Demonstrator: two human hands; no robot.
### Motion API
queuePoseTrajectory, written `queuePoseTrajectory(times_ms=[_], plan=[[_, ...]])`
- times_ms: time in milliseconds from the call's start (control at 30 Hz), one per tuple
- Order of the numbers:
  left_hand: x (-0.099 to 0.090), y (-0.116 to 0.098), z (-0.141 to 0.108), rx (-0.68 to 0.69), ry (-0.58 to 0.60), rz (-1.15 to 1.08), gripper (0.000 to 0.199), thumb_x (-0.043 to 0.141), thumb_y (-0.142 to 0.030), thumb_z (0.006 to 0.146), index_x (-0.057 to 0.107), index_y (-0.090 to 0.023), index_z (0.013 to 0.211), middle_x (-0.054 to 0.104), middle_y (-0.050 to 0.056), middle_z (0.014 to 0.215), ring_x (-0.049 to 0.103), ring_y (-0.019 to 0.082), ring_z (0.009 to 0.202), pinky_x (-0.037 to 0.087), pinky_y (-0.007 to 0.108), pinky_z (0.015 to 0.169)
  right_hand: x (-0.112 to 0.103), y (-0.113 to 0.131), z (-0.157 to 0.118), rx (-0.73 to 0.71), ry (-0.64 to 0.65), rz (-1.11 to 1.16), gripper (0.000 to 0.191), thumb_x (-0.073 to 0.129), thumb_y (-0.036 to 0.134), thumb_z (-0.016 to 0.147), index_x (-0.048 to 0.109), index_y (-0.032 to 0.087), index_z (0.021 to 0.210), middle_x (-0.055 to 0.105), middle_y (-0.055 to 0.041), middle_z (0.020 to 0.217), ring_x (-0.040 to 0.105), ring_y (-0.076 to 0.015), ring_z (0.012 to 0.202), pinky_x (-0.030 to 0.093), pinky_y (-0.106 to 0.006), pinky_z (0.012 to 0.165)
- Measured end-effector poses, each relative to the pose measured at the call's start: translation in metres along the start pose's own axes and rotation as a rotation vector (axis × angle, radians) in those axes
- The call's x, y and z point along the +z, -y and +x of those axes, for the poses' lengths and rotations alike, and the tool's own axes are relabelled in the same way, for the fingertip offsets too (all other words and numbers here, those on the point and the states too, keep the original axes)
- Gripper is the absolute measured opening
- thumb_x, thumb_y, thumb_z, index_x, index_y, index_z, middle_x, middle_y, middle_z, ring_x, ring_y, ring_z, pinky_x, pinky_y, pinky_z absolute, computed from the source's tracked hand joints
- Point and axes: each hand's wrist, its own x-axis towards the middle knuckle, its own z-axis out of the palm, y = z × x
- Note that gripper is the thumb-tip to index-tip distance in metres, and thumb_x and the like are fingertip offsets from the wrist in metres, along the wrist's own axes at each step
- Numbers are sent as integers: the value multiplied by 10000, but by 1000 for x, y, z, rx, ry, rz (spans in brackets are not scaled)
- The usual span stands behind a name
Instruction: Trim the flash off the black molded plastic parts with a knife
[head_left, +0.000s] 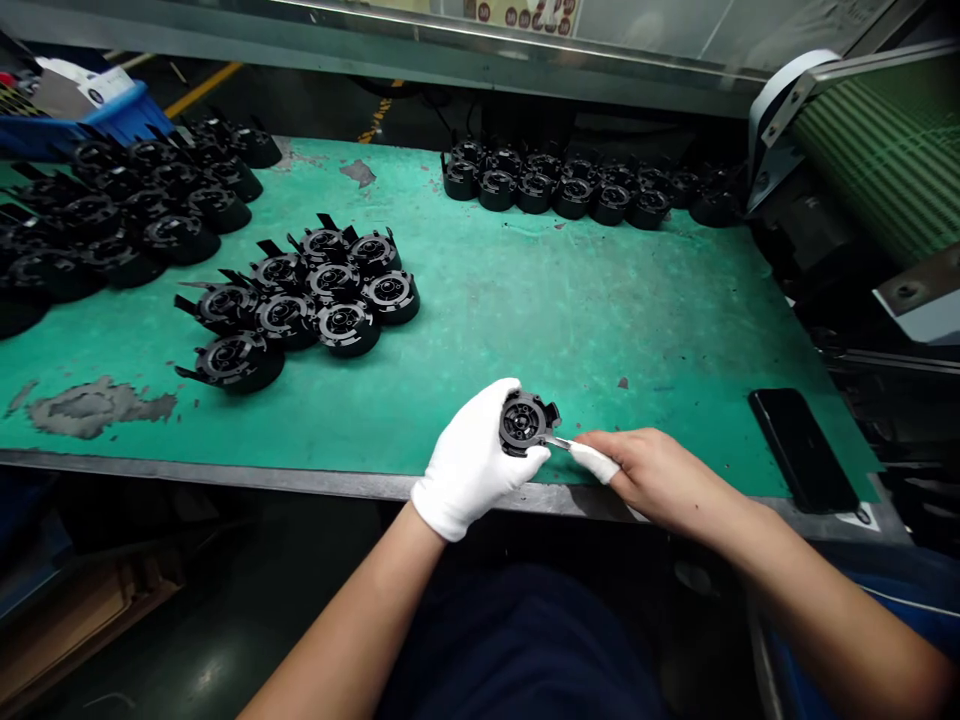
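Note:
Near the front edge of the green table, my left hand [474,460], in a white glove, is wrapped round a round black part [523,422] whose ribbed face is turned up. My right hand [651,470] is bare apart from a white cover on one digit. It pinches a thin metal tool [559,442], whose tip touches the right side of the black part. The tool's handle is hidden in my fingers.
Several similar black parts [345,325] stand left of centre, with more at the far left [176,235] and in rows at the back [575,195]. A black phone [802,450] lies at the right. A green conveyor belt [892,140] is at the upper right, a blue bin [45,135] upper left.

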Motion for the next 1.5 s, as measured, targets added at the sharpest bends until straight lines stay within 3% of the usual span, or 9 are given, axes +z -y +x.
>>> queuePoseTrajectory(times_ms=[233,467,733,1067,1300,1500], plan=[[-5,2,6,-10,87,-18,756,768,-370,745,416,-211,1395,548,95,1418,552,282,1305,439,429,1144,-4,-7,-1,36,-41,-35,353,472,173,929,669,260,1209,770,-49,976,711,-224,882,476,-269,720],[-9,1,10,-27,162,-44,751,762,-347,752,412,-227,1406,521,72,1454,514,256,1347,394,393,1182,-5,-4,2,10,8,-12,339,450,143,925,691,248,1141,772,-44,918,718,-205,806,475,-247,669],[-8,2,12,-13,163,-57,728,755,-335,756,419,-225,1391,541,78,1433,533,261,1328,420,397,1166,5,-12,-3,20,15,-12,359,437,174,941,654,262,1213,758,-54,1092,720,-236,909,492,-296,716],[-12,3,17,36,206,-59,717,737,-311,764,419,-244,1404,534,77,1442,537,271,1328,428,407,1155,-5,-4,4,-28,119,-20,364,467,117,886,673,248,1156,762,-50,880,695,-209,748,411,-258,615],[-14,1,21,40,252,-86,682,732,-305,766,429,-255,1376,568,50,1392,568,243,1284,449,376,1131,-6,-6,5,-40,93,-47,334,451,134,917,679,251,1132,761,-49,894,695,-211,772,411,-259,625],[-15,6,26,79,317,-86,749,772,-303,726,433,-278,1393,533,50,1445,541,268,1321,440,417,1147,-7,-9,10,-81,134,-23,313,447,147,927,673,256,1114,760,-38,901,701,-213,797,429,-267,651]])
